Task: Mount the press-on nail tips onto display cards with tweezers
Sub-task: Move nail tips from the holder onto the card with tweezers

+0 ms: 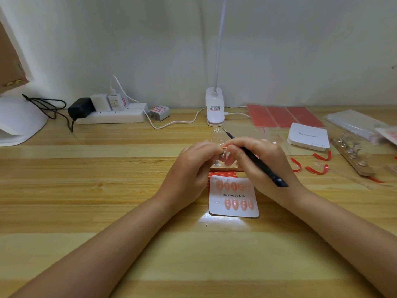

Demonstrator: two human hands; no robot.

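Display card (233, 196) sits nearest; right hand (261, 160) has its grip round black tweezers (257, 161), tip toward 11 o'clock; left hand (196, 166) pinches something tiny.

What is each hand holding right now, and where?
Right hand holds the tweezers around mid-shaft. Left hand pinches something small at its fingertips; too blurred to identify.
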